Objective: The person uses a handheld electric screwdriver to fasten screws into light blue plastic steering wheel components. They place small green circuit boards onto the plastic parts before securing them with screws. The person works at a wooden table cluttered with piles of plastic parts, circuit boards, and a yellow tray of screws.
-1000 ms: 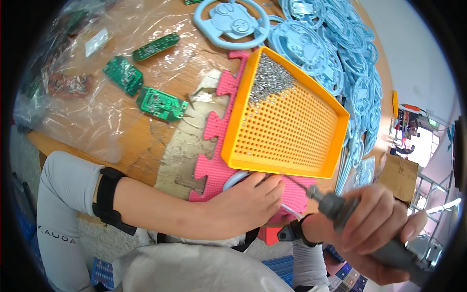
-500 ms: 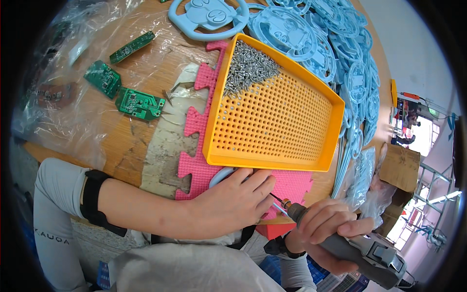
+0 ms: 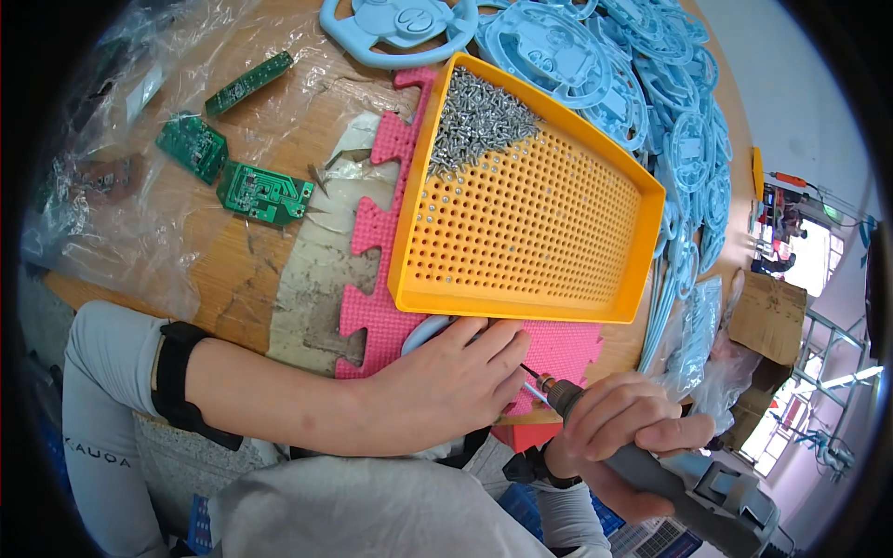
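My left hand is curled over a light blue plastic ring-shaped part, pressing it onto the pink foam mat. Most of that part is hidden under the palm and fingers. In my right hand is a grey electric screwdriver, fingers wrapped round its body. Its thin dark bit points up and left, close to the fingertips of the left hand; what the tip touches is hidden. Just beyond both hands lies a yellow tray full of small holes, with a heap of silver screws in its far left corner.
Light blue steering wheel parts are piled behind and right of the tray. Green circuit boards and clear plastic film cover the left of the wooden table. A cardboard box stands at the right.
The whole view has shifted slightly. Both hands keep their grips, and the screwdriver stays almost in the same place beside the left hand.
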Available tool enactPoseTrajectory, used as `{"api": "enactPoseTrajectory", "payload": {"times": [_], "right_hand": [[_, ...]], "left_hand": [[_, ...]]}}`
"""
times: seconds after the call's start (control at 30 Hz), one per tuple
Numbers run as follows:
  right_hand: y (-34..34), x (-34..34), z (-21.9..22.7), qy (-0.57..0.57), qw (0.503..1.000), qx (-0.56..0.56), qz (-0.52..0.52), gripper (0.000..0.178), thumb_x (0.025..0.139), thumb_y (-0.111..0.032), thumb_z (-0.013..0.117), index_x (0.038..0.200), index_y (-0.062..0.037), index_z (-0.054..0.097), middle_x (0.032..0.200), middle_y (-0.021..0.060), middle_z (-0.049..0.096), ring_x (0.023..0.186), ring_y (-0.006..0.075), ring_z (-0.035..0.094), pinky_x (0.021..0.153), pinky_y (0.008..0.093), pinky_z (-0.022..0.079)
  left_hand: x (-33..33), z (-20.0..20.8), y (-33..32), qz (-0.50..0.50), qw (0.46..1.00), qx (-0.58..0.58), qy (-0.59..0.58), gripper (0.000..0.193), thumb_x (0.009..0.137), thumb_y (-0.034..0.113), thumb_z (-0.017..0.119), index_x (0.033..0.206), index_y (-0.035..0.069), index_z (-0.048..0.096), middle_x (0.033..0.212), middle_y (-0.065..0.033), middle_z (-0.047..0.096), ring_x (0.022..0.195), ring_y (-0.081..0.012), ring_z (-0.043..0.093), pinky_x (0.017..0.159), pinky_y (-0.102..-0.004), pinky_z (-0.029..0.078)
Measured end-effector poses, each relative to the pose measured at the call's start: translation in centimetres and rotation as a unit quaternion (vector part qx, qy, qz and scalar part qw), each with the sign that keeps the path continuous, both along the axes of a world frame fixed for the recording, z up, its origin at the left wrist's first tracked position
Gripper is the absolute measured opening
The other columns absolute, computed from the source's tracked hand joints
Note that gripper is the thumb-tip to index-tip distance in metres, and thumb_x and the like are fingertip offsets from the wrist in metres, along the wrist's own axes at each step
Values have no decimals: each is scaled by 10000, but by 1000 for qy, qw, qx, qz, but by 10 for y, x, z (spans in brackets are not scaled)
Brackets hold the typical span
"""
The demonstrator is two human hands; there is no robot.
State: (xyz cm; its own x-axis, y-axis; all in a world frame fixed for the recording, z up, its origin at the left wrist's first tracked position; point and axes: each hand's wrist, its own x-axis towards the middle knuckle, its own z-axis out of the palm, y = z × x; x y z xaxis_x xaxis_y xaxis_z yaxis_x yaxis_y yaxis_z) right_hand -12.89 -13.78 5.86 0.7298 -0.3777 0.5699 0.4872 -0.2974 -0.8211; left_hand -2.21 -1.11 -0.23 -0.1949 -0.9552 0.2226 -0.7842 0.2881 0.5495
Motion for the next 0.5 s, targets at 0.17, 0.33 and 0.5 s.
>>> {"api": "enactPoseTrajectory", "payload": {"times": [0.17, 0.33, 0.5], "right_hand": [[-1, -3, -2, 3, 999, 11, 32, 533, 849, -476, 624, 925, -1, 394, 562, 81, 540, 400, 173, 528, 370, 282, 467], [-15, 0, 2, 15, 986, 38, 163, 626, 803, -549, 651, 945, 34, 471, 602, 93, 560, 472, 215, 571, 443, 333, 503], [-26, 1, 8, -3, 989, 44, 140, 569, 831, -527, 630, 898, 9, 448, 495, 64, 532, 355, 176, 519, 354, 299, 476]], "left_hand": [[2, 1, 2, -10, 1000, -8, 0, 420, 760, 277, 584, 1091, 18, 584, 1184, -184, 504, 1183, -312, 429, 960, -430, 351], [-1, -3, 0, -5, 999, -20, 40, 467, 729, 305, 631, 1092, 13, 593, 1181, -184, 497, 1182, -313, 418, 957, -426, 348], [2, 4, -2, -21, 1000, -12, 4, 583, 718, 383, 684, 1153, 16, 562, 1200, -186, 466, 1204, -333, 398, 966, -448, 341]]}}
